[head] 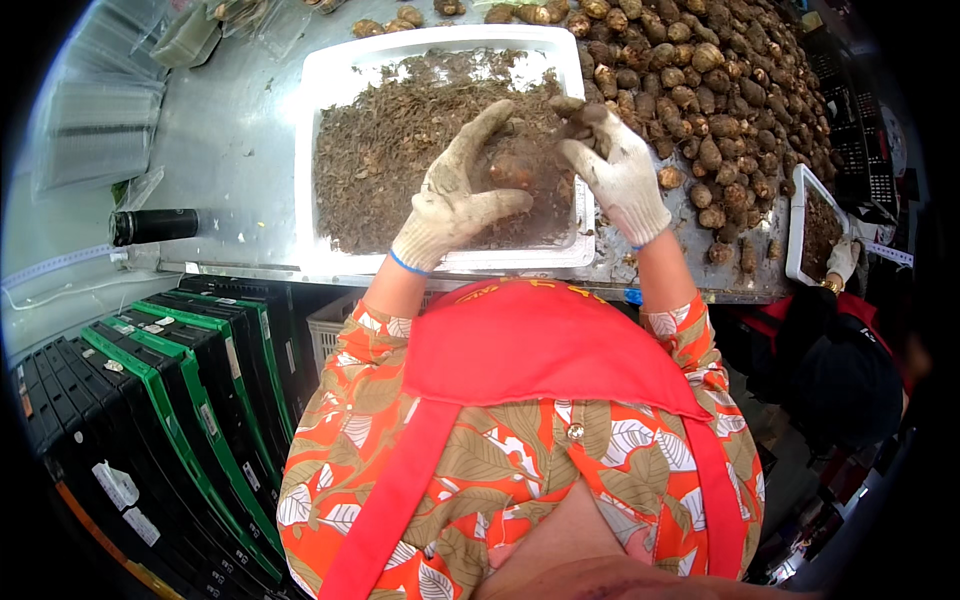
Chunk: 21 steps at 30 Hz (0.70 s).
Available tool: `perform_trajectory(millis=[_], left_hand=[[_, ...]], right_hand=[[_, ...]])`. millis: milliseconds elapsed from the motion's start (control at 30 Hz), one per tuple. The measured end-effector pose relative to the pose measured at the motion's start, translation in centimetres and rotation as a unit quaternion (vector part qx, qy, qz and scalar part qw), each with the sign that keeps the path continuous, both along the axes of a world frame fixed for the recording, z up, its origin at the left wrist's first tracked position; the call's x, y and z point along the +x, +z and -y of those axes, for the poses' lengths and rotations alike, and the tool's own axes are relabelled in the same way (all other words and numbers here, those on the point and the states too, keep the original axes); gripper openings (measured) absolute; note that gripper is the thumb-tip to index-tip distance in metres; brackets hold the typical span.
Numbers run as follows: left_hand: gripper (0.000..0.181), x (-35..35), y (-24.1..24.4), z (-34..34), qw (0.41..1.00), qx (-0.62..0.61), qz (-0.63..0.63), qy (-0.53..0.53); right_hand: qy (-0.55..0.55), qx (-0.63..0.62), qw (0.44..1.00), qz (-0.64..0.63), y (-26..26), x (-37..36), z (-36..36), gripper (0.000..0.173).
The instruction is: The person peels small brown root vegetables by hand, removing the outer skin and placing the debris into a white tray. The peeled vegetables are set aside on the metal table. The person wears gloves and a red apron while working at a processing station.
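My left hand (459,180), in a soiled white knit glove, is over a white foam tray (306,150) with thumb and fingers spread. A blurred brown taro corm (512,171) shows in the gap between them; whether the glove touches it cannot be told. Loose brown root fibres and soil (390,150) cover much of the tray's floor. Over the tray's right rim is my right hand (611,161), also gloved, its fingers bent and their tips dark with dirt. A dark lump (566,106) appears at those fingertips, but blur hides whether they grip it.
A large heap of taro corms (705,97) covers the metal table's right side. Clear plastic containers (97,135) and a black cylinder (154,226) are at left. Black and green crates (180,360) stand below. Another person's gloved hand (843,259) is at a smaller tray (796,225).
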<state>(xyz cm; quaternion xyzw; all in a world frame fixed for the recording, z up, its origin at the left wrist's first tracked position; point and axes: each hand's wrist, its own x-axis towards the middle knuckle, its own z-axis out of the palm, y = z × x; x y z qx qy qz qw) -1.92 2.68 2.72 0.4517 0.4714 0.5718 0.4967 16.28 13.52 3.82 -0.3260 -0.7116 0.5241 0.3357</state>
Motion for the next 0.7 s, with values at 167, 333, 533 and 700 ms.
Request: perform_trajectory(millis=[167, 333, 533, 700], left_hand=[[0.093, 0.7, 0.0, 0.0, 0.999, 0.026, 0.024, -0.018], [0.095, 0.5, 0.5, 0.4, 0.999, 0.023, -0.025, -0.012], [0.093, 0.3, 0.0, 0.3, 1.0, 0.009, -0.009, -0.001], [0.087, 0.2, -0.5, 0.0, 0.995, -0.011, 0.101, 0.009]], right_hand=[[0.048, 0.205, 0.975, 0.065, 2.0, -1.2, 2.5, 0.021], [-0.034, 0.224, 0.96, 0.167, -1.8, -0.9, -1.3, 0.013], [0.008, -0.03, 0.998, 0.048, -1.0, 0.8, -0.7, 0.04], [0.056, -0.075, 0.995, -0.041, 1.0, 0.1, 2.7, 0.032]])
